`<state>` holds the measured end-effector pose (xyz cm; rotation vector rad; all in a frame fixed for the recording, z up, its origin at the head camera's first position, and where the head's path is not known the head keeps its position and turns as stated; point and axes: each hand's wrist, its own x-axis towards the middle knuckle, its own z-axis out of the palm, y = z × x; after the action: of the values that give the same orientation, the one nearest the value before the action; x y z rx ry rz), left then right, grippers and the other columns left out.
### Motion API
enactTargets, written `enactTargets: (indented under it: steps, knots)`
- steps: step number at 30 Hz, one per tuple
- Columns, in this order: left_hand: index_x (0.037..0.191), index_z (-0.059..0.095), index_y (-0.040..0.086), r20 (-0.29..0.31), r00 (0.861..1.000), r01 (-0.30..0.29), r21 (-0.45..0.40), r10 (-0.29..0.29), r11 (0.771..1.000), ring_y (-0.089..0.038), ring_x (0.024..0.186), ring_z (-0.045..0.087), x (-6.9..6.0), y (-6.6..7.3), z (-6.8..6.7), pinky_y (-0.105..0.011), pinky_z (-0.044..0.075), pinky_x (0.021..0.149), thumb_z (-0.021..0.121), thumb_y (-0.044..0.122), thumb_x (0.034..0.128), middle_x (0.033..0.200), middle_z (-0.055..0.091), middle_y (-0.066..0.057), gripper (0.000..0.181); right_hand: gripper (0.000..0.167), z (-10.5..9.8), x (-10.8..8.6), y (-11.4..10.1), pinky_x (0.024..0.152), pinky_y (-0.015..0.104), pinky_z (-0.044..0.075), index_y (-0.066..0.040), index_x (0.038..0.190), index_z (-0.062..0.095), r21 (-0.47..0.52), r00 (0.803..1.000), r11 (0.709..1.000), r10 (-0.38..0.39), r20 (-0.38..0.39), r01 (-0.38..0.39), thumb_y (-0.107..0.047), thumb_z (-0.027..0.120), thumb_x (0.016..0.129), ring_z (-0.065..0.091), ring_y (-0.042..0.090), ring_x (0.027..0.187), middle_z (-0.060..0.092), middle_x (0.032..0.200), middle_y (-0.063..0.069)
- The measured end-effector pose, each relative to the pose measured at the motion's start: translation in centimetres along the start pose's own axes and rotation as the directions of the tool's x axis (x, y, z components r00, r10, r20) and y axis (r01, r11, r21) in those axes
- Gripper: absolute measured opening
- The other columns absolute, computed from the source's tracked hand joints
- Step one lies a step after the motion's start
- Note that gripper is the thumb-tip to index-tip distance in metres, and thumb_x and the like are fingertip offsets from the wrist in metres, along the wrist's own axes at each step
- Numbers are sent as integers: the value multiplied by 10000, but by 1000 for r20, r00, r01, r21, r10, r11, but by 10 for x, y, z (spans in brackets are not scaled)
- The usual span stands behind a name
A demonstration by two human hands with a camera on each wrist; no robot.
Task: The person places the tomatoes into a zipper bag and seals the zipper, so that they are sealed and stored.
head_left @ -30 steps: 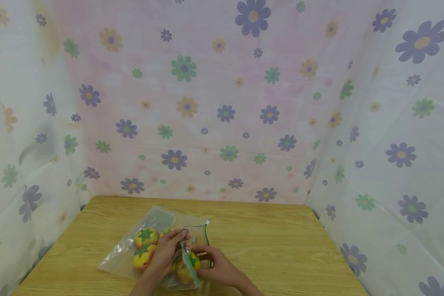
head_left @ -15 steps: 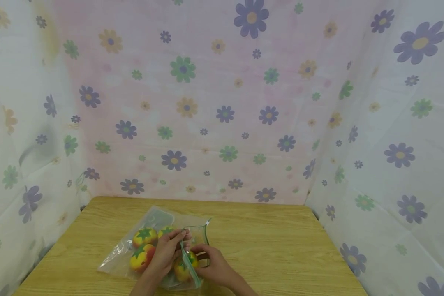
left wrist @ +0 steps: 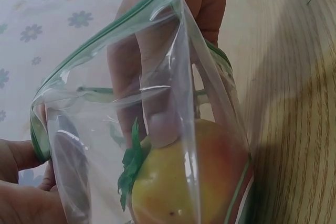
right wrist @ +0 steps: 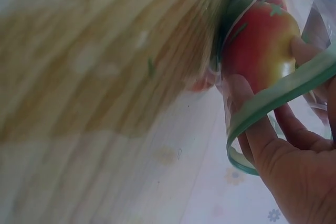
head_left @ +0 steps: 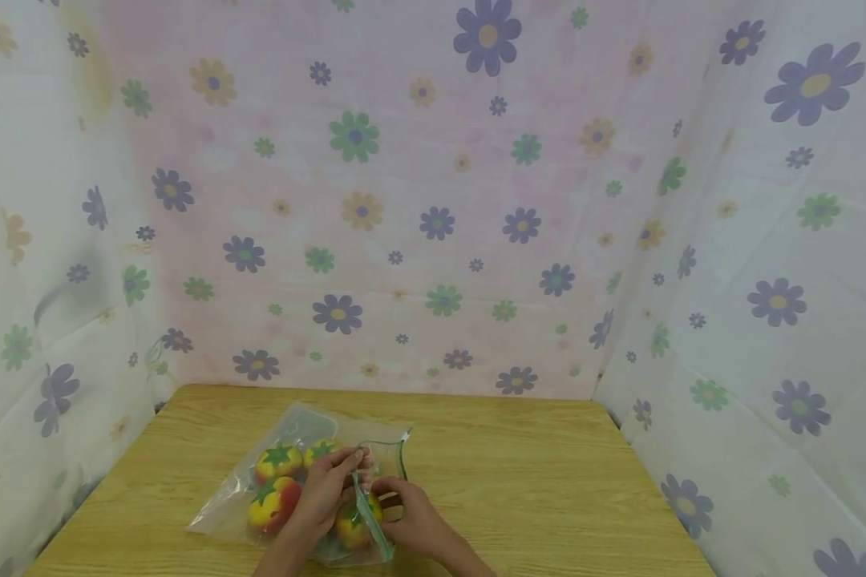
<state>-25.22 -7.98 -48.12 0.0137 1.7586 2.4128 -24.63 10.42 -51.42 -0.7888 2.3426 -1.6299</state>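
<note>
A clear zip bag [head_left: 238,513] with a green seal lies on the table with several yellow-and-red fruits inside, each topped by a green star-shaped calyx. My left hand [head_left: 325,493] pinches the bag's mouth, its fingertips on the green rim [left wrist: 37,129]. My right hand [head_left: 418,517] reaches through the opening. Its thumb and fingers grip one yellow-red fruit [right wrist: 260,45] just inside the mouth, also visible as the fruit [left wrist: 173,182] in the left wrist view. Farther in lie another fruit [head_left: 277,462] and a redder one [head_left: 273,505], left of my left hand.
The wooden table [head_left: 534,481] extends to the right of the bag. Flower-printed cloth [head_left: 404,184] stands behind the table and along both sides. A white slider tab [head_left: 406,436] sits at the bag's far corner.
The gripped fruit and my right hand have shifted slightly left, deeper into the bag. The fruits farther in have slid left as well. My left hand stays at the rim.
</note>
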Motion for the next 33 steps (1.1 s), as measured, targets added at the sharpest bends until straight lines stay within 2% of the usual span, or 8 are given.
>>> enactTargets:
  steps: [8,15,20,23,26,29,33]
  knots:
    - [1241,601,-118,48,999,2,36,-3,999,-87,672,623,1,-1,-1,-206,563,650,597,186,1040,903,665,19,364,395,7,4,3,918,321,586,-28,1255,638,31,1000,999,-26,4,26,-35,767,882,646,200,1102,650,1239,116]
    - [1264,587,-124,64,998,5,20,-6,1000,-85,664,615,0,-1,-2,-213,563,645,590,192,1046,892,670,24,384,410,6,3,3,951,320,571,-45,1284,630,40,999,998,-39,11,38,-14,743,891,622,229,1163,640,1281,113]
    - [1275,583,-117,64,998,11,12,-12,1000,-84,675,617,-1,0,-2,-212,566,653,587,203,1050,895,666,26,392,422,3,-3,1,879,314,599,-47,1315,620,55,999,997,-49,-10,49,6,687,901,656,248,1113,631,1287,146]
    - [1266,594,-105,60,998,13,10,-14,1000,-92,698,620,-1,0,-3,-218,575,669,590,210,1048,907,657,25,383,365,1,-6,0,814,290,611,-35,1291,636,65,997,996,-57,-60,61,-26,671,927,670,246,1070,641,1254,158]
    - [1244,619,-83,42,999,21,4,-21,1000,-98,722,629,0,-1,-4,-224,586,686,599,220,1044,910,661,24,363,289,-2,-10,-1,785,248,604,-21,1243,655,75,988,995,-61,-142,72,-71,680,959,666,198,1025,658,1196,174]
    - [1247,617,-74,27,999,30,5,-30,1000,-94,730,631,0,-2,-4,-218,588,690,603,222,1043,908,666,27,360,250,-6,-12,-2,773,221,592,7,1204,653,76,969,994,-61,-238,81,-84,679,973,657,137,984,669,1150,217]
    - [1258,607,-79,16,999,32,9,-32,999,-84,725,635,-1,-2,-4,-209,589,685,611,230,1038,902,673,31,379,251,-15,-10,0,761,275,608,40,1191,634,116,932,989,-43,-359,90,-122,652,1001,656,122,929,660,1093,259]
